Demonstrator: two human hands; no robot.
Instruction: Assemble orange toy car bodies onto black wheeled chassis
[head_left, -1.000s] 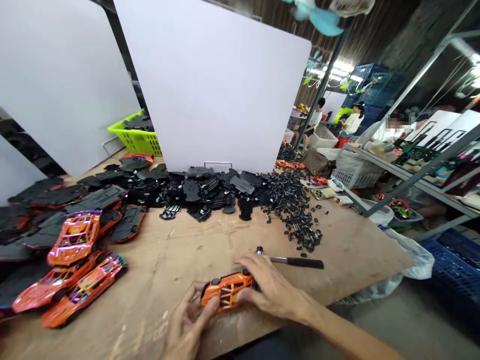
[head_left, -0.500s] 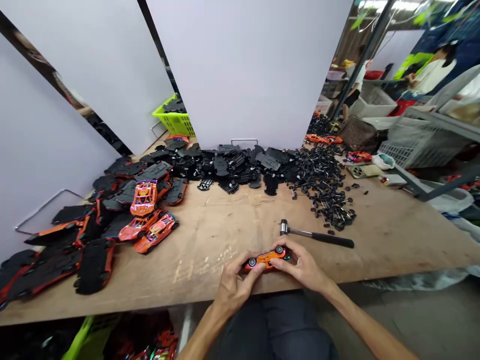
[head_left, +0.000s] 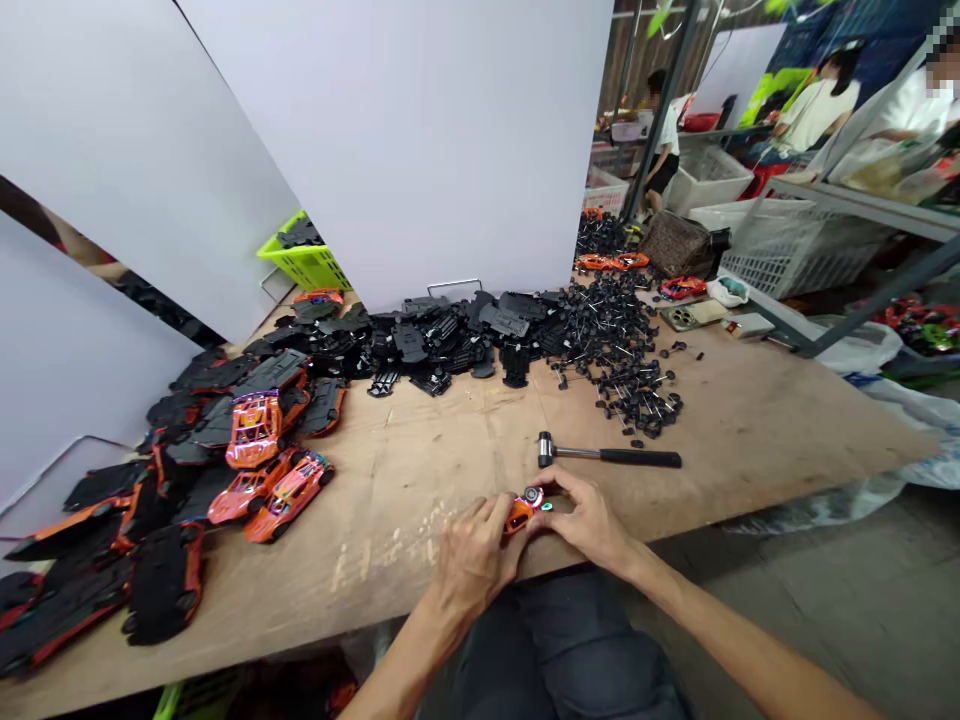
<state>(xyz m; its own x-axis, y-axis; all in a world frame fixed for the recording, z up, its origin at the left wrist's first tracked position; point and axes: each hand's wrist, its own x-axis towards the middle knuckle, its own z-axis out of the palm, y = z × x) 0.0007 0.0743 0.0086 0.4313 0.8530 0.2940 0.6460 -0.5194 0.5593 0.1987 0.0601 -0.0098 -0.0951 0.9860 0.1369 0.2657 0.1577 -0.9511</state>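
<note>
Both hands, left hand [head_left: 469, 553] and right hand [head_left: 589, 517], clamped the orange toy car [head_left: 523, 511] between them, lying crosswise at the table [head_left: 465, 450] edge.

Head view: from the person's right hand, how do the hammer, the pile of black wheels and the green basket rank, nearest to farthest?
1. Hammer, just beyond the right hand, which grips the orange toy car together with the left hand.
2. Pile of black wheels, farther back, slightly right.
3. Green basket, far back on the left.
</note>
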